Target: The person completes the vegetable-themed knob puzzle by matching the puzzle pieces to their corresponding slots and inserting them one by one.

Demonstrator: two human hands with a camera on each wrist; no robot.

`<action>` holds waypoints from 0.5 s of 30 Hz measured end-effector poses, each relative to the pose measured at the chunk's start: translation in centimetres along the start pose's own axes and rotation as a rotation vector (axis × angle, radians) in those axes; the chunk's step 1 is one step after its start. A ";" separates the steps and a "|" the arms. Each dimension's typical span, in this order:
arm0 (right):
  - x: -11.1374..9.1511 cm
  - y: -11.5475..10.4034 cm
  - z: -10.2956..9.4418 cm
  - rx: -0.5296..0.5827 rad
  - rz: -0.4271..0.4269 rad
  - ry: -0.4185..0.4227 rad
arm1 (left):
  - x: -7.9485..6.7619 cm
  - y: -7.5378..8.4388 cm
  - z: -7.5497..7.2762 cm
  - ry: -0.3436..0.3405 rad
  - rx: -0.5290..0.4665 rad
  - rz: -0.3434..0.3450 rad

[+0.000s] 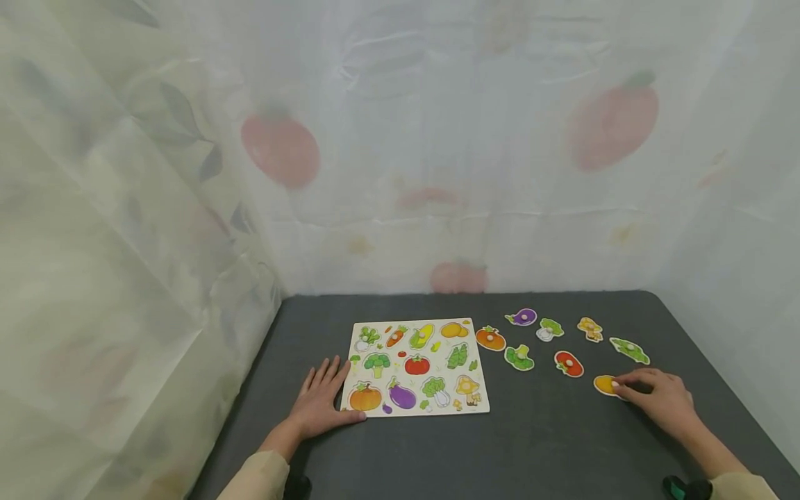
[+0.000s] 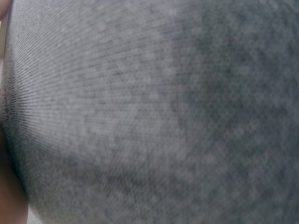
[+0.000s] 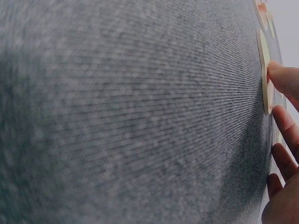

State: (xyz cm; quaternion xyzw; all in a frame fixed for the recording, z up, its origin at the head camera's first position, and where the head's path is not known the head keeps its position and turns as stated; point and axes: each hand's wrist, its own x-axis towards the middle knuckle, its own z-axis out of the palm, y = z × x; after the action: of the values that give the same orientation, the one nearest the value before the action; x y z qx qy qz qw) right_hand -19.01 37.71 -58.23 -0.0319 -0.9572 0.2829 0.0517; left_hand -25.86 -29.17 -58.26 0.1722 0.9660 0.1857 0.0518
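My left hand [image 1: 321,403] rests flat with spread fingers at the left edge of a white vegetable puzzle board [image 1: 409,413], its thumb along the lower left corner. The board carries printed vegetable pictures. Far to the right, my right hand [image 1: 661,399] pinches a yellow puzzle piece [image 1: 603,385] lying on the table, its fingers covering the right part. From the right wrist, the piece [image 3: 265,70] shows edge-on with the thumb [image 3: 282,77] against its top face. The left wrist view holds mostly dark tabletop [image 2: 117,107] and a sliver of hand.
Between board and right hand lie several loose pieces: a pumpkin [image 1: 491,339] close to the board's right edge, an eggplant [image 1: 523,317], a cabbage [image 1: 550,329], a broccoli [image 1: 519,358], a tomato [image 1: 569,364], mushrooms [image 1: 590,329] and a pea pod [image 1: 629,350]. Pale curtains [image 1: 450,173] surround the table.
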 end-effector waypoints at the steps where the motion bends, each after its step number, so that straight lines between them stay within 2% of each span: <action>1: 0.0 0.0 0.0 0.000 -0.001 0.002 | 0.0 0.0 0.0 0.002 -0.003 0.002; 9: -0.1 -0.4 0.0 -0.019 0.001 0.014 | 0.2 -0.6 0.6 -0.010 0.033 -0.017; 15: 1.1 -1.9 -0.1 0.028 -0.032 0.068 | 0.1 -0.3 0.1 -0.025 0.020 -0.018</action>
State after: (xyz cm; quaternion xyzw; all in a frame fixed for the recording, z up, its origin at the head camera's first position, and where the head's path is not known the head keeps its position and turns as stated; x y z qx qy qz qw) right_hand -20.14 36.30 -57.05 -0.0254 -0.9513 0.2941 0.0891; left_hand -26.07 -29.34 -58.43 0.1663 0.9686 0.1733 0.0636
